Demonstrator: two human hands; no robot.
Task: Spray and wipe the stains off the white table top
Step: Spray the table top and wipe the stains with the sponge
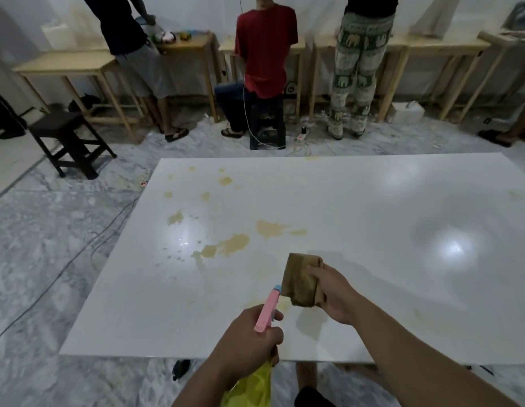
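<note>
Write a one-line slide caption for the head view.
Left hand aims a spray bottle at tan stains on the white table; right hand holds a brown cloth.

A glossy white table top [358,207] stands on a grey marbled floor [50,245]. Yellow-brown stains [234,243] lie on its left half: the largest blotches sit near the table's middle, smaller spots scatter from them toward the far left corner, and a faint smear lies near the front edge. Clear droplets [179,254] bead just left of the largest blotches. Two ceiling-light reflections shine on the surface
</note>
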